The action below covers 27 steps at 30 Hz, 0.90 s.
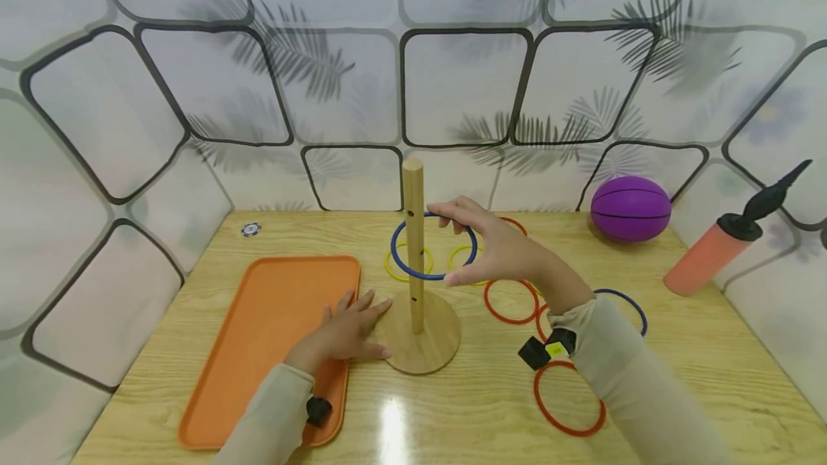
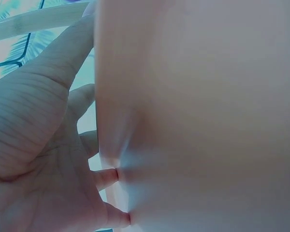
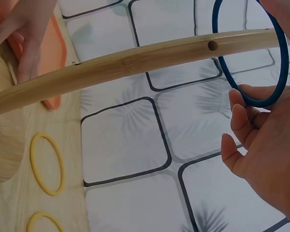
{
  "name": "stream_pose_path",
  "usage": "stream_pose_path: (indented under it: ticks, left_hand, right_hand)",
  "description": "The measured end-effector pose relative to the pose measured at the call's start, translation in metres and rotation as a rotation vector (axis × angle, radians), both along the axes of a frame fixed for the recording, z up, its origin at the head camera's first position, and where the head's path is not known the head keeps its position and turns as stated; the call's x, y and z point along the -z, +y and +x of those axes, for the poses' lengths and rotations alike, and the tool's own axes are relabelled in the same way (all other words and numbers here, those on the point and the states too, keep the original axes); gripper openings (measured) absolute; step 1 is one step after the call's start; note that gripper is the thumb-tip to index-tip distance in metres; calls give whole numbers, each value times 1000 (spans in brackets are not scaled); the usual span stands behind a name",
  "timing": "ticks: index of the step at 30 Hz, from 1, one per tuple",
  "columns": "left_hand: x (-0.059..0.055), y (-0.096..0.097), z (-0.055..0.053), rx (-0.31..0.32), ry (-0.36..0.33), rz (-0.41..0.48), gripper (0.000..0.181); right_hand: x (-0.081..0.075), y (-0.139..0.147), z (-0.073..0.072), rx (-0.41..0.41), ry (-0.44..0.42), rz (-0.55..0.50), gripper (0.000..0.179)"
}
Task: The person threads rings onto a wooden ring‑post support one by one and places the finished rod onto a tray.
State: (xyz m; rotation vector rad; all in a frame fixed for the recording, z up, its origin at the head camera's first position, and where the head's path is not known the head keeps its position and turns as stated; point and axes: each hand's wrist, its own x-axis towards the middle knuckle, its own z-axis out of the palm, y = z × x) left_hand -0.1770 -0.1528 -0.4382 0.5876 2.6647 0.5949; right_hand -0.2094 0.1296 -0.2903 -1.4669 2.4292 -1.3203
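Note:
A wooden post [image 1: 414, 189] rises from a round wooden base [image 1: 436, 350] on the table. Around its upper part is a blue ring [image 1: 474, 242], tilted and held off the base. My right hand [image 1: 517, 250] grips the ring's right side between thumb and fingers; the right wrist view shows the post [image 3: 130, 63] passing through the blue ring [image 3: 283, 63]. My left hand [image 1: 339, 332] has its fingers spread, with the fingertips at the base's left edge and the palm over the right rim of the orange tray [image 1: 284, 329].
Several red rings [image 1: 538, 397] and another blue ring [image 1: 636, 307] lie right of the base. Yellow rings [image 1: 388, 264] lie behind the post. A purple ball [image 1: 631, 210] and a pink hand pump [image 1: 704, 260] stand at the right. A small poker chip [image 1: 251, 229] lies back left.

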Motion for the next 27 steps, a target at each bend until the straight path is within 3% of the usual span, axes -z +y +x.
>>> stream_pose_path:
  ticks: [6, 12, 27]
  left_hand:
    - [-1, 1, 0, -4, 1, -7, 85]
    - [-1, 1, 1, -8, 1, -21, 85]
    - [3, 1, -1, -13, 20, -32, 84]
  right_hand:
    - [26, 0, 6, 21, -60, 3, 94]
    - [49, -2, 13, 23, -102, -20, 87]
    - [112, -9, 23, 133, -220, 57, 87]
